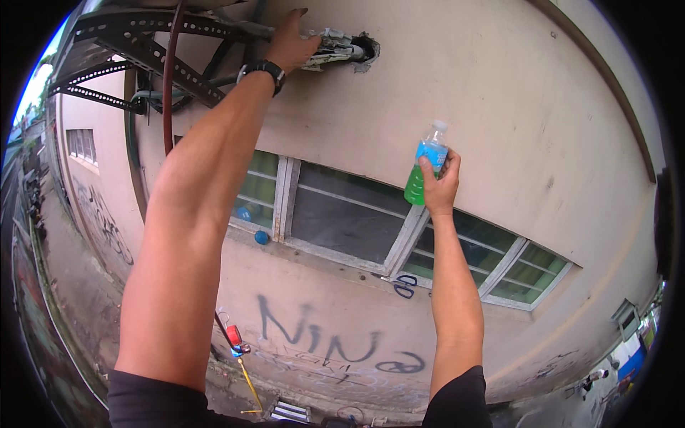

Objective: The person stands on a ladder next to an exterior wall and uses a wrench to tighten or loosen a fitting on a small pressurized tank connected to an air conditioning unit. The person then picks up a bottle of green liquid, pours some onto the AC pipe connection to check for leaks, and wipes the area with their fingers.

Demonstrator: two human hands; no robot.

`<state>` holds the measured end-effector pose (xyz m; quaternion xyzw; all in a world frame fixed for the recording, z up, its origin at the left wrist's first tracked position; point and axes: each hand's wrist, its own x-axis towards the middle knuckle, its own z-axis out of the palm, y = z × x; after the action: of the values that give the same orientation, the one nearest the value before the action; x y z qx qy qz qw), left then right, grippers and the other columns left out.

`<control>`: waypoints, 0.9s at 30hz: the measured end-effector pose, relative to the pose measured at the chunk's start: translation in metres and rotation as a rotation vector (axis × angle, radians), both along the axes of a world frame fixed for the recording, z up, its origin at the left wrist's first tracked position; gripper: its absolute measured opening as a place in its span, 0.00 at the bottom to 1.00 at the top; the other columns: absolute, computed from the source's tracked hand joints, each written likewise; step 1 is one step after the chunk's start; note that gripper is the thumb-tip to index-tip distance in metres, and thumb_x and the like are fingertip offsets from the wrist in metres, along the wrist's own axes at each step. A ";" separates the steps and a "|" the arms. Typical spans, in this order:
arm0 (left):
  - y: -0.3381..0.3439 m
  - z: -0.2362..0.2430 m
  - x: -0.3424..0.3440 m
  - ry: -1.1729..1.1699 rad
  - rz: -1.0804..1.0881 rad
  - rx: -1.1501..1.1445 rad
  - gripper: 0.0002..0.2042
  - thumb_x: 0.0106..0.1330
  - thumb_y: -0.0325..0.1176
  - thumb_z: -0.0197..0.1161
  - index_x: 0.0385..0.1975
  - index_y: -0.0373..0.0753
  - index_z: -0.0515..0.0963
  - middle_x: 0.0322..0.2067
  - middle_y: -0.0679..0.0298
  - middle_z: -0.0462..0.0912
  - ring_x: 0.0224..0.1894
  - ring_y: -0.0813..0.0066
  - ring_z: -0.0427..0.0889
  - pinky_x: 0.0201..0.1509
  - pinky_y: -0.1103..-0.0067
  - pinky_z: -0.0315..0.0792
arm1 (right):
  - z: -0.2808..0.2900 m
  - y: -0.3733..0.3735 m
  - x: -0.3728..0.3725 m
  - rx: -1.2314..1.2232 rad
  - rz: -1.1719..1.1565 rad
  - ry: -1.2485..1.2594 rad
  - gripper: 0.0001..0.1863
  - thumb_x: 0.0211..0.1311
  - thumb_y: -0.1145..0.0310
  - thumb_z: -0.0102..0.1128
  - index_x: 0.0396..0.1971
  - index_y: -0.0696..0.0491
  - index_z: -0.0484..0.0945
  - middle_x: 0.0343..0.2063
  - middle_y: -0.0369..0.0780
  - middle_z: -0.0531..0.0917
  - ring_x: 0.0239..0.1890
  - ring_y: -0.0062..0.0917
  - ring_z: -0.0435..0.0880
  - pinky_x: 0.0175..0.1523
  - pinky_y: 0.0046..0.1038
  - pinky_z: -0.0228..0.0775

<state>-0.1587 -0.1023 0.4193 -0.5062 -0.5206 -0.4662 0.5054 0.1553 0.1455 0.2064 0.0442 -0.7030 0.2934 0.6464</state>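
My left hand [291,44], with a dark watch on the wrist, is raised at the top against a bundle of wrapped pipes [332,51]. Its thumb and a finger are spread apart; the rest of the fingers are partly hidden. The bundle runs into a rough hole [368,48] in the wall. In my right hand [443,187] is a clear plastic bottle [415,187] with a blue label and green liquid in its lower part. The bottle is nearly upright, leaning slightly, in front of the wall above the windows.
Perforated black metal brackets [139,53] and a reddish-brown pipe [171,78] stand left of my left hand. Below are louvred windows [349,207]; scissors [404,285] and a blue round object [261,237] rest on the ledge. A red item [234,334] hangs lower left.
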 end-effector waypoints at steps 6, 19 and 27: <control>-0.053 -0.246 0.218 -0.259 -0.714 -0.362 0.30 0.71 0.34 0.67 0.71 0.36 0.67 0.70 0.51 0.70 0.73 0.58 0.69 0.76 0.65 0.63 | 0.016 0.072 0.037 -0.121 -0.023 0.009 0.33 0.70 0.56 0.71 0.63 0.61 0.66 0.55 0.45 0.79 0.60 0.29 0.78 0.67 0.32 0.68; -0.600 -0.850 0.320 -2.564 0.456 -1.208 0.32 0.73 0.48 0.63 0.72 0.37 0.71 0.65 0.51 0.79 0.62 0.53 0.78 0.68 0.57 0.68 | 0.027 0.073 0.020 -0.094 -0.011 -0.119 0.36 0.71 0.48 0.68 0.66 0.58 0.67 0.58 0.44 0.79 0.61 0.30 0.77 0.68 0.33 0.66; -0.610 -0.723 0.104 -1.513 0.504 -0.191 0.27 0.67 0.34 0.72 0.63 0.29 0.76 0.50 0.48 0.88 0.51 0.59 0.88 0.57 0.69 0.81 | 0.036 0.064 0.015 -0.124 0.050 -0.157 0.36 0.71 0.48 0.68 0.67 0.58 0.67 0.59 0.45 0.79 0.62 0.32 0.78 0.69 0.34 0.66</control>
<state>-0.0549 -0.7121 -0.3041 0.0384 -0.8583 -0.5081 0.0601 0.1699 0.2094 0.2429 -0.0017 -0.7307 0.3550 0.5832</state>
